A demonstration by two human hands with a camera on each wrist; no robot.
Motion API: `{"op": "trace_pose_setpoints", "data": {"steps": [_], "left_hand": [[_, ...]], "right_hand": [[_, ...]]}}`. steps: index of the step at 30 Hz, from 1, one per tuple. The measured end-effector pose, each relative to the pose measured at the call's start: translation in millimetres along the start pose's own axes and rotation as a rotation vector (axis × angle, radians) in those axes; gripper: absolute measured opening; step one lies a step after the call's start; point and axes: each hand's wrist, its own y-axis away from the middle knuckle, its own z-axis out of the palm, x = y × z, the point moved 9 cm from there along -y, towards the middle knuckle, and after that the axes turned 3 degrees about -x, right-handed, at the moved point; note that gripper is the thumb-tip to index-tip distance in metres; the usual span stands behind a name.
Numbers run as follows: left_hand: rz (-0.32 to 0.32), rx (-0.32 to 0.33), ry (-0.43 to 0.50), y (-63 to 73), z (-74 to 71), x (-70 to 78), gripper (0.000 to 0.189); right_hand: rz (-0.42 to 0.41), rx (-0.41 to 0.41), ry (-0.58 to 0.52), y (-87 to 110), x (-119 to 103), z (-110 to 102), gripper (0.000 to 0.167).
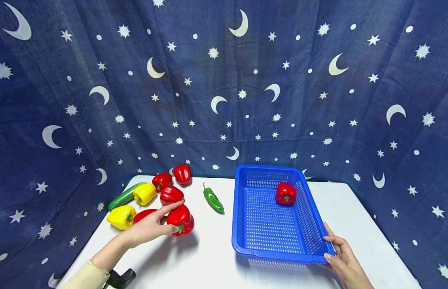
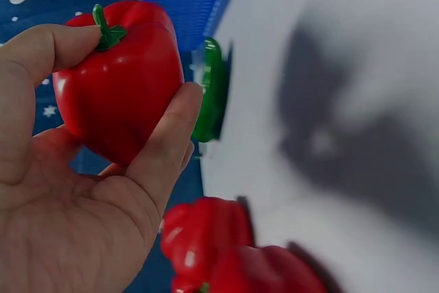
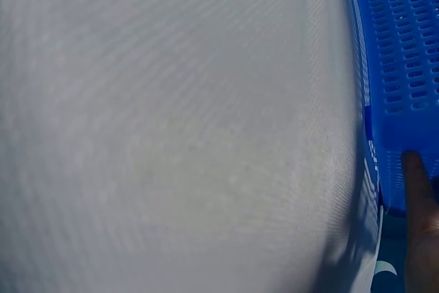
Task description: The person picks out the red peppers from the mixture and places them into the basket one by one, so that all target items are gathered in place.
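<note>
A: Where is the red pepper [image 1: 178,218]?
B: Above the tabletop [image 1: 214,257], left of the basket [image 1: 272,255], held in the left hand [image 1: 149,228]: thumb beside the stem [image 2: 103,27], fingers around the body.
A: Best handling?
B: Probably a light, steady grip, as smooth skin could slip, kept clear of the green chili [image 1: 213,200] just left of the basket.
A: The other hand?
B: The right hand [image 1: 344,259], well apart, grips the basket's near right corner; steadiness there should prevent tipping.
</note>
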Motion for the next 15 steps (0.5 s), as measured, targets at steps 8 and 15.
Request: {"op": "trace_pose_setpoints", "data": {"steps": [8, 15], "left_hand": [[0.069, -0.011, 0.019, -10.3, -3.5, 31.3, 0.079], [0.093, -0.034, 0.024, -21.6, 5.5, 48.5, 0.075]], "right_hand": [[-0.029, 0.007, 0.033, 1.6, -3, 0, 0.042], [-0.065, -0.028, 0.01, 0.8, -6, 1, 0.042]]}}
